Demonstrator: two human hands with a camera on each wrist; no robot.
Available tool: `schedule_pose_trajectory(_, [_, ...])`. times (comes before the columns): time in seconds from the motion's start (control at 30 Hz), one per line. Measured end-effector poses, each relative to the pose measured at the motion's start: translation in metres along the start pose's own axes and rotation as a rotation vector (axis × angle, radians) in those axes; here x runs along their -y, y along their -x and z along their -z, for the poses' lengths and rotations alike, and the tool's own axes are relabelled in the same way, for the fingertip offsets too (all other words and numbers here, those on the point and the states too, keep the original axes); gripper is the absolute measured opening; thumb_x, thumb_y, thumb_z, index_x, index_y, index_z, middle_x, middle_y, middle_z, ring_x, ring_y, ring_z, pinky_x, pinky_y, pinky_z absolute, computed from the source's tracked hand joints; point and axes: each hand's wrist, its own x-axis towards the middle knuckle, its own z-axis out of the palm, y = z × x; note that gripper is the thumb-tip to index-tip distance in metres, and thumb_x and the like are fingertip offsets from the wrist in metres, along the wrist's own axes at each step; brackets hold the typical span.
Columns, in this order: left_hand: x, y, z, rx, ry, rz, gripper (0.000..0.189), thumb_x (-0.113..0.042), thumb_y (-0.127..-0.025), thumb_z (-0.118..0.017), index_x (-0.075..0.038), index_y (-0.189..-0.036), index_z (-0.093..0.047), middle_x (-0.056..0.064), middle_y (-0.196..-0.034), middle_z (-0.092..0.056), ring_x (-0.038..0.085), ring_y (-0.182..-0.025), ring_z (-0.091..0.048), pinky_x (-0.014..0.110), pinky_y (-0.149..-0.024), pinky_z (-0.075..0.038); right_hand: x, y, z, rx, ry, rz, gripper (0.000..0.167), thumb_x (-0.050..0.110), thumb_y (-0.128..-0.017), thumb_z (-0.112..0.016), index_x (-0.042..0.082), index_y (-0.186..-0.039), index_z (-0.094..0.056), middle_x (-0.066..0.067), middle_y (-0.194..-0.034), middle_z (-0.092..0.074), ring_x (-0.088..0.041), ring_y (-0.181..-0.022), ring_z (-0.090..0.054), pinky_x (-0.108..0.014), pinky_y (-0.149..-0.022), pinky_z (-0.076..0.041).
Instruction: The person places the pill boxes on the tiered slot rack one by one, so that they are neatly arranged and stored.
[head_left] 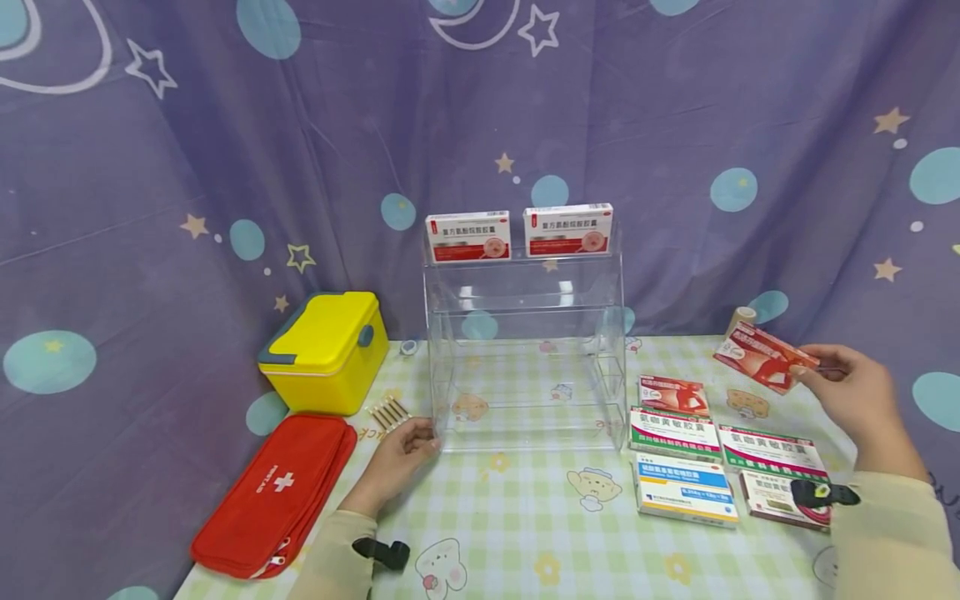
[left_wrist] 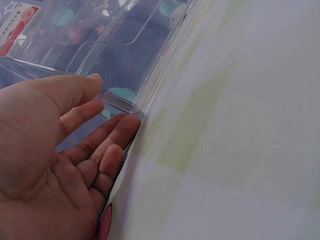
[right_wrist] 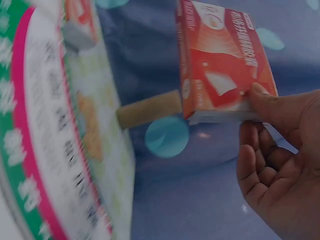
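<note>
A red medicine box (head_left: 765,357) is pinched by one end between the thumb and fingers of my right hand (head_left: 855,392), raised above the right part of the table. The right wrist view shows the same medicine box (right_wrist: 225,65) tilted, thumb on its front face. My left hand (head_left: 401,462) is beside the lower left corner of a clear acrylic display rack (head_left: 525,446). In the left wrist view its fingers are relaxed, with fingertips right at the rack's bottom corner (left_wrist: 122,102). Two white-and-red medicine boxes (head_left: 468,237) (head_left: 568,231) stand upright on the rack's top tier.
Right of the rack lie another red box (head_left: 673,395), green-and-white boxes (head_left: 673,433) (head_left: 772,452), a blue-and-white box (head_left: 686,490) and a smaller box (head_left: 772,500). A bandage roll (head_left: 742,315) stands behind. Left are a yellow case (head_left: 326,350), red first-aid pouch (head_left: 273,492) and several thin sticks (head_left: 388,412).
</note>
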Motion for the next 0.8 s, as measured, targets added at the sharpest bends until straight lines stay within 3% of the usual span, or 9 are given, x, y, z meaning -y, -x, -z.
schedule_pose_trajectory(0.1, [0.000,0.000,0.001,0.016,0.006,-0.006,0.037,-0.014,-0.097,-0.077,-0.005,-0.132,-0.066,0.006,-0.113,-0.072,0.018,-0.098,-0.065,0.027,-0.085,-0.053,0.023,0.003,0.002,-0.064,-0.084,-0.005,0.056,0.042,-0.099,-0.072,0.005,-0.140,-0.062,0.014,-0.105,-0.063,0.007,-0.085,-0.053,-0.012,-0.062,-0.047])
schedule_pose_trajectory(0.2, [0.001,0.000,0.002,0.020,0.001,-0.011,0.038,-0.015,-0.097,-0.077,-0.004,-0.132,-0.066,0.006,-0.113,-0.072,0.018,-0.098,-0.066,0.028,-0.086,-0.053,0.052,0.007,0.002,-0.110,-0.190,0.015,0.050,0.038,-0.097,-0.076,0.010,-0.136,-0.065,0.024,-0.099,-0.060,0.005,-0.086,-0.057,-0.009,-0.065,-0.048])
schedule_pose_trajectory(0.43, [0.003,0.000,0.002,0.024,0.014,-0.009,0.038,-0.015,-0.097,-0.077,-0.005,-0.132,-0.066,0.006,-0.114,-0.072,0.018,-0.098,-0.066,0.027,-0.085,-0.053,0.122,0.013,-0.011,-0.185,-0.362,0.209,0.041,0.017,-0.095,-0.079,0.010,-0.133,-0.067,0.015,-0.108,-0.065,-0.002,-0.093,-0.062,-0.007,-0.077,-0.047])
schedule_pose_trajectory(0.63, [0.002,0.000,0.002,0.021,0.008,-0.013,0.037,-0.014,-0.097,-0.076,-0.004,-0.132,-0.066,0.007,-0.113,-0.072,0.018,-0.098,-0.067,0.028,-0.085,-0.053,0.185,0.009,-0.025,-0.124,-0.332,0.388,0.034,0.015,-0.094,-0.080,0.007,-0.126,-0.070,0.007,-0.102,-0.070,-0.004,-0.087,-0.065,-0.011,-0.074,-0.049])
schedule_pose_trajectory(0.8, [0.003,-0.001,0.002,0.022,0.003,-0.014,0.039,-0.014,-0.098,-0.076,-0.003,-0.133,-0.065,0.006,-0.114,-0.072,0.018,-0.099,-0.067,0.028,-0.086,-0.054,0.234,0.005,-0.046,-0.055,-0.272,0.472,0.030,0.020,-0.094,-0.081,0.009,-0.121,-0.073,-0.004,-0.104,-0.074,-0.006,-0.086,-0.067,-0.013,-0.074,-0.049])
